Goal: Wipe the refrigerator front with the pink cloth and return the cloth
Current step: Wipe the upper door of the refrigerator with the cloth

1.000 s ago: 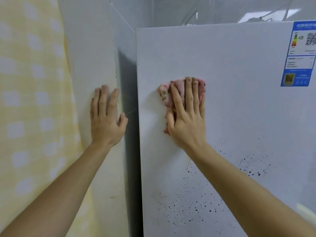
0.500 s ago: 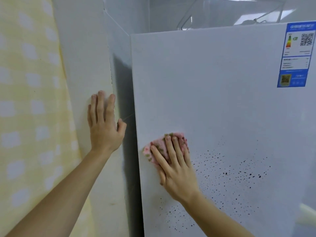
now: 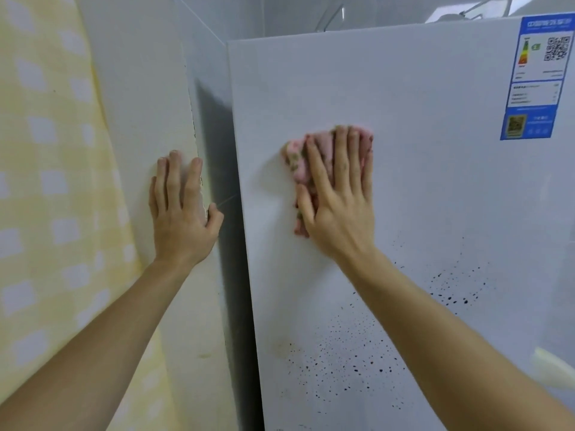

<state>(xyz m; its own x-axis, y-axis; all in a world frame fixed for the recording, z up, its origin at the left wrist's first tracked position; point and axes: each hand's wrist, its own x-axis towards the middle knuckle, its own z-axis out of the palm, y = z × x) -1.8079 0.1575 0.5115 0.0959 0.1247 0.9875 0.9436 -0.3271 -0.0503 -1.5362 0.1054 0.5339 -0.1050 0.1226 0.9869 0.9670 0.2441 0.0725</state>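
Right hand (image 3: pixel 339 194) flat on refrigerator front (image 3: pixel 435 197), fingers straight and close together, pressing the pink cloth (image 3: pixel 297 163) to the door. Cloth bunched under the palm, showing left of and above the fingers.

Dark specks (image 3: pixel 342 359) on the door below the hand and to its lower right.

Blue-and-white label (image 3: pixel 535 79) well up and right of it: QR code, coloured rating scale; print too blurred to read.

Left hand (image 3: pixel 180 209) flat on wall (image 3: pixel 140 88), fingers straight. Yellow checked fabric (image 3: pixel 46 181) further left.
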